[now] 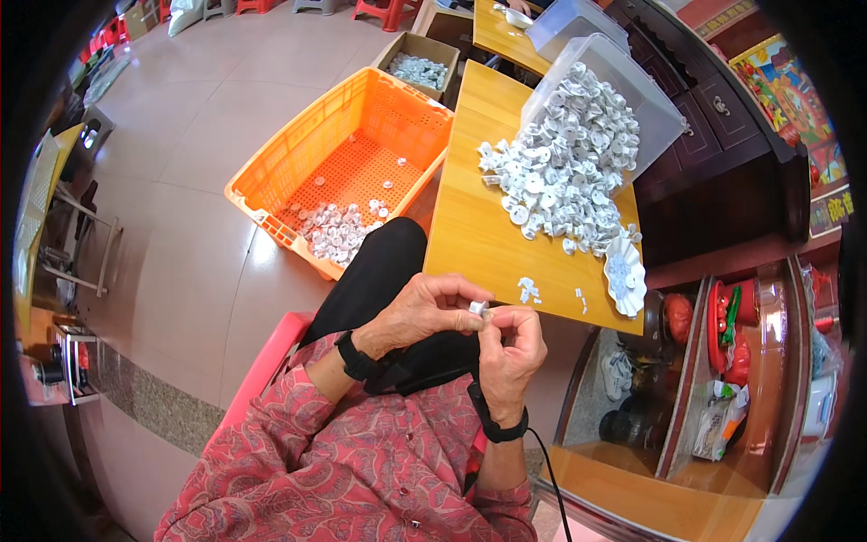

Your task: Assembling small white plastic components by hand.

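By the desk [492,287], left hand [417,313] and right hand [511,355] pinch closed on a white piece [478,308], seemingly working it, steady pressure likely called for next.

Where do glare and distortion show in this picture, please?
Head view: glare whitens the pale tiled floor beside the orange plastic crate; head view: fisheye distortion curves the speckled grey floor strip; head view: the held small white plastic piece shows little fine detail.

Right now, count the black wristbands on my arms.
2: the left wristband sits just behind the left hand, the right wristband just behind the right hand.
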`<action>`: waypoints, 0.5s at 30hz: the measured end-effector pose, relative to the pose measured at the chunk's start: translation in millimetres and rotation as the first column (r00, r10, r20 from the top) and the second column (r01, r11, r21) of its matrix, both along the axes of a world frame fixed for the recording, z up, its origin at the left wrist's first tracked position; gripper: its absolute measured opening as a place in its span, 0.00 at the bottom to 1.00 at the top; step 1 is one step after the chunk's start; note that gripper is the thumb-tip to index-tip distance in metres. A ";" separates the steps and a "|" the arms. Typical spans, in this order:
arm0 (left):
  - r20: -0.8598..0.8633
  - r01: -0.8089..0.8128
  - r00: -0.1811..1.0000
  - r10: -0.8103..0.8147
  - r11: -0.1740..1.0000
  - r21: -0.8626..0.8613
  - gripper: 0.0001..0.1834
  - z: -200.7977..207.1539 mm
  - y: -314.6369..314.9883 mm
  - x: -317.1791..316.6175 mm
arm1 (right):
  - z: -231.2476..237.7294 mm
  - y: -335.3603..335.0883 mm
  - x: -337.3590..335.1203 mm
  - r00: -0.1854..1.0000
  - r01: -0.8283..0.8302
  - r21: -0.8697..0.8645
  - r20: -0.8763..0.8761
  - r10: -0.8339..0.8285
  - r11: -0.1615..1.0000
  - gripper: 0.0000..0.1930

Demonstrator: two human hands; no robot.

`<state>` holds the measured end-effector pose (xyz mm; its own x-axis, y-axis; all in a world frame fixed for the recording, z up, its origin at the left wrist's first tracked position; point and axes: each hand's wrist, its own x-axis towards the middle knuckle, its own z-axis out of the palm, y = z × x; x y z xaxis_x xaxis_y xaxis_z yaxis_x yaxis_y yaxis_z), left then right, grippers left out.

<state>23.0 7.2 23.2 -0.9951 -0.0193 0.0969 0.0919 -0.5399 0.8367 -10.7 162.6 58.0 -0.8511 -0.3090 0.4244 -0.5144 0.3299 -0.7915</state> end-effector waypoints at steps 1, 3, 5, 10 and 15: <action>-0.006 -0.008 1.000 0.008 1.000 -0.006 0.17 -0.7 -0.1 0.0 | 2.5 -0.2 0.4 1.000 -0.011 0.027 -0.008 0.011 1.000 0.08; -0.012 -0.015 1.000 0.015 1.000 -0.013 0.17 -2.1 -0.2 -0.1 | 3.4 0.8 -1.1 1.000 -0.021 0.053 -0.017 0.022 0.998 0.08; 0.010 -0.016 1.000 0.016 1.000 -0.004 0.17 -3.8 -0.5 -0.2 | -0.1 3.3 -5.2 0.999 -0.035 0.047 -0.017 0.036 0.998 0.07; 0.044 -0.017 0.999 0.015 0.999 0.041 0.17 -10.4 1.6 -3.1 | -3.7 7.4 -7.0 0.997 0.007 -0.046 0.080 -0.003 0.999 0.06; 0.052 -0.004 0.999 0.000 0.997 0.080 0.17 -13.8 3.5 -4.0 | -4.0 5.4 -6.4 0.992 0.027 -0.106 0.125 -0.014 0.994 0.06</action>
